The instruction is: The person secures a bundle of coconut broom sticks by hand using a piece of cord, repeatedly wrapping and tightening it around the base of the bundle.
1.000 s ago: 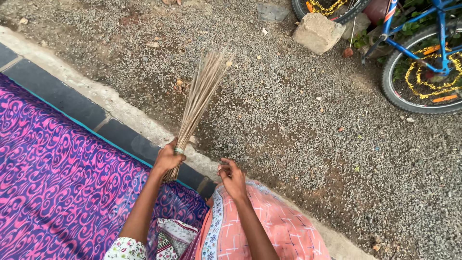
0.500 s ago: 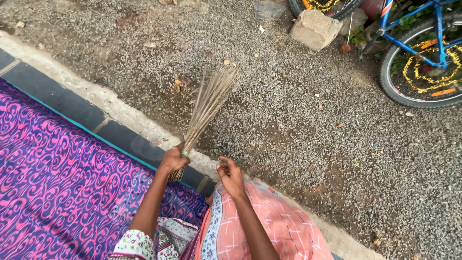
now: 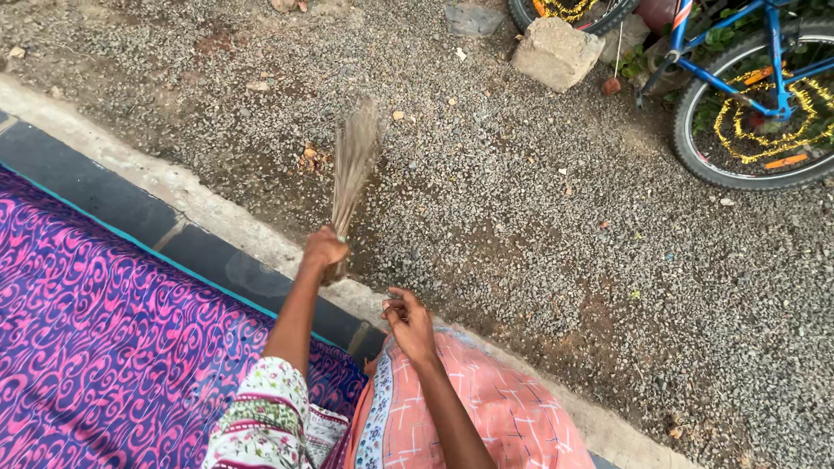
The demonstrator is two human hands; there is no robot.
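Left hand [image 3: 325, 249] fist-tight on broom [image 3: 352, 165]; right hand [image 3: 408, 323] loosely curled, empty. Recommend short, low strokes across gravel [image 3: 521, 217].

Gravel ground [image 3: 539, 226] carried a pale stone block [image 3: 556, 52] and a blue bicycle [image 3: 756, 95] well beyond the fingers [image 3: 326, 247]. Dry leaves [image 3: 313, 158] lay just past them; a concrete kerb [image 3: 174, 187] ran beneath.

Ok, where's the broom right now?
In the head view the stick broom is left of centre, gripped by the left hand, bristles out over the gravel past the concrete kerb.
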